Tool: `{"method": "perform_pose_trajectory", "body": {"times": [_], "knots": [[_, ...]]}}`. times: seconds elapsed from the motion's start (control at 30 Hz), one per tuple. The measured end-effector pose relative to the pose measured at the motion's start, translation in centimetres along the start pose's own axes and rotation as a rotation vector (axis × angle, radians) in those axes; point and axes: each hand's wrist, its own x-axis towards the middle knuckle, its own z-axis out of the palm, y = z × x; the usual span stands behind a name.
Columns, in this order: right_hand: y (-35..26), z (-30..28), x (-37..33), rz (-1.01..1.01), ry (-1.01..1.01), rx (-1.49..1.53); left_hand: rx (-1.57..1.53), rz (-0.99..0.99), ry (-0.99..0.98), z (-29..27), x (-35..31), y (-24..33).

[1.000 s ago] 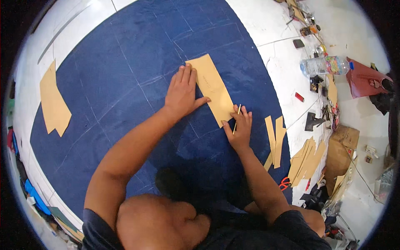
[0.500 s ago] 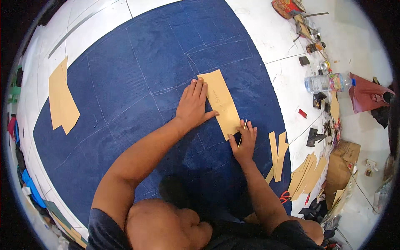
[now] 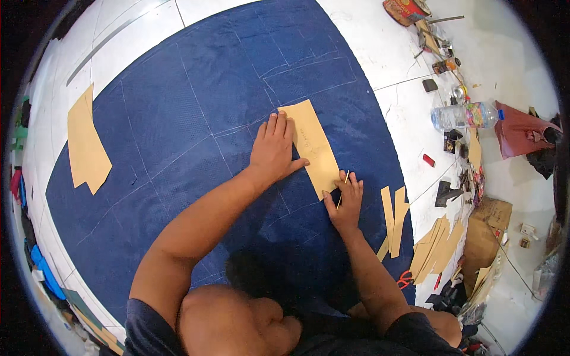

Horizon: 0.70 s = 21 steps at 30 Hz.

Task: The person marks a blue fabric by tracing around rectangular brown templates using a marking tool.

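Cardboard pattern piece (image 3: 89, 142) lies at my far left, across the edge of the blue cloth (image 3: 160, 95). Pale lines (image 3: 212, 136) already cross much of the cloth, so I judge the marking well along. My left hand (image 3: 271, 148) lies flat at the template's upper left side, fingers close together, thumb spread out onto it. The long card template (image 3: 311, 148) rests slantwise on the cloth between my hands; I see no clear line along its right edge, so that outlining looks still to do. My right hand (image 3: 347, 200) has its thumb on the template's lower end, a slim stick (image 3: 343, 188), perhaps a pencil, tucked among the fingers; which ones pinch it I cannot tell. Further right lie narrow card strips (image 3: 388, 216), then red-handled scissors (image 3: 405, 280). Compared with a second ago, the scene sits lower in view and a round tin (image 3: 406, 10) shows at upper right; hands and template keep their places.
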Motion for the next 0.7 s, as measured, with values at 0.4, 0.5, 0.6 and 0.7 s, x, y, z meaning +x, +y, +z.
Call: {"method": "perform_pose_trajectory", "body": {"times": [0.4, 0.5, 0.6, 0.7], "knots": [[-0.1, -0.4, 0.4, 0.033, -0.001, 0.051, 0.175, 0.243, -0.150, -0.7, 3.0, 1.5], [0.0, -0.4, 0.3, 0.033, 0.019, 0.073, 0.041, 0.197, -0.302, -0.3, 3.7, 1.7], [-0.4, -1.1, 0.6, 0.081, -0.011, 0.099, -0.007, 0.213, -0.282, -0.6, 3.5, 1.8], [-0.3, -2.1, 1.7, 0.264, 0.134, 0.350, 0.039, 0.214, -0.267, -0.1, 3.8, 1.8]]}}
